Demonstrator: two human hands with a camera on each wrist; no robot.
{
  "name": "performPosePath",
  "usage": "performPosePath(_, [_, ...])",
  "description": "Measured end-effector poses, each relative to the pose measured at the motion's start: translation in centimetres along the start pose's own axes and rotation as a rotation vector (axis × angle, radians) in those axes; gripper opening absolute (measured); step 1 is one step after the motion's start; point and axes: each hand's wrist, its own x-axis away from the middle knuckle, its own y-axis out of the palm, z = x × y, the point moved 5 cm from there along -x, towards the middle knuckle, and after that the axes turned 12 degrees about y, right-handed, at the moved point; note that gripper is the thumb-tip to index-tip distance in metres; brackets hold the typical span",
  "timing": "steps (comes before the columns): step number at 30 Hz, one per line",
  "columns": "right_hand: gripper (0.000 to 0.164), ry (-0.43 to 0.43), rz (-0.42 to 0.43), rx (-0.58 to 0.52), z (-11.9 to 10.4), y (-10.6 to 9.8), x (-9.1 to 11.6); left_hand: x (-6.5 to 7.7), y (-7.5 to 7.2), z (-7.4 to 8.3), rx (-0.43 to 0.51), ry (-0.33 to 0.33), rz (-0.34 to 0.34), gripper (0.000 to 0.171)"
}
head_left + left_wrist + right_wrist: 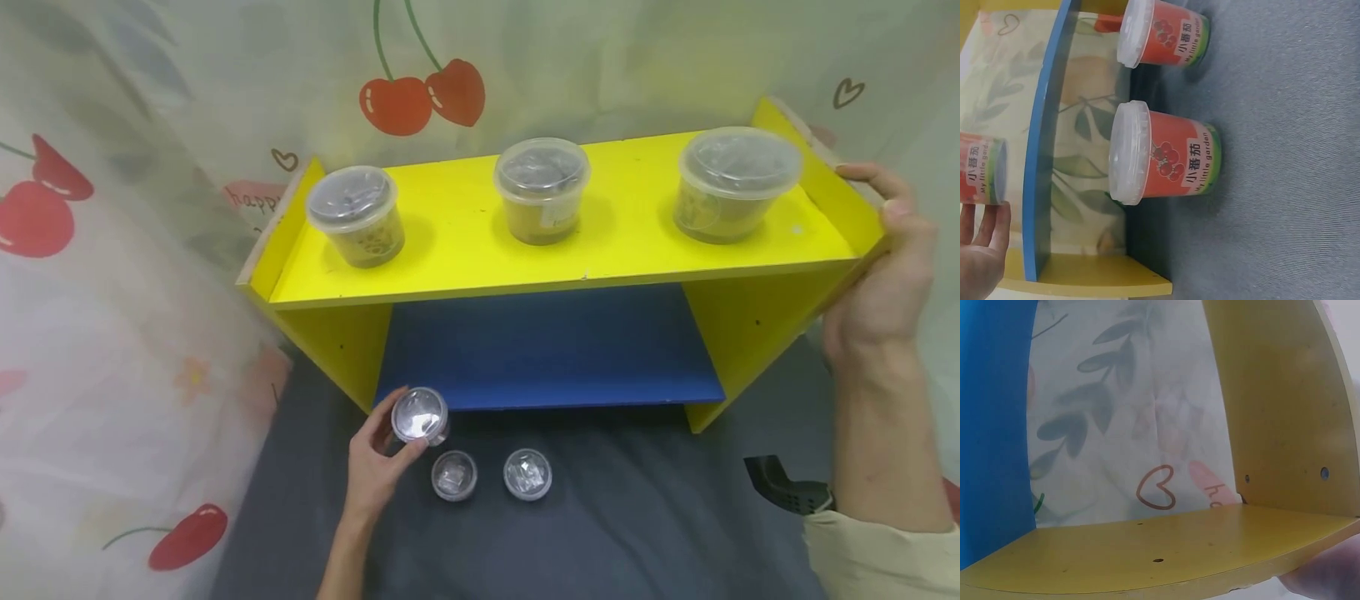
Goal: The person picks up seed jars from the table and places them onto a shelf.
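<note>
Cherry-print curtain point(592, 75) backs the yellow-and-blue shelf point(547, 342); I see three lidded tubs point(542, 204) atop it, the right hand point(885, 271) against its right side, grip unclear, the left hand point(375, 471) pinching a "My little garden" cup point(422, 417) at its front left

Pale sheeting point(615, 50) printed with red cherries point(396, 107), leaves point(1066, 430) and heart outlines point(837, 97) hangs behind and at left; creased dark grey cloth point(660, 517) spreads below in soft light.
</note>
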Motion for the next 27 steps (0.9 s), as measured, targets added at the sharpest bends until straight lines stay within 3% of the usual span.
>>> performPosePath(10, [0.044, -0.011, -0.023, -0.030, 0.0, 0.1, 0.0, -1.7, 0.3, -1.3, 0.031, -0.032, 0.013, 0.067])
performPosePath(27, [0.044, -0.003, -0.004, -0.041, 0.2, 0.1, 0.0, -3.3, 0.1, -2.6, 0.047, -0.091, 0.137, 0.061])
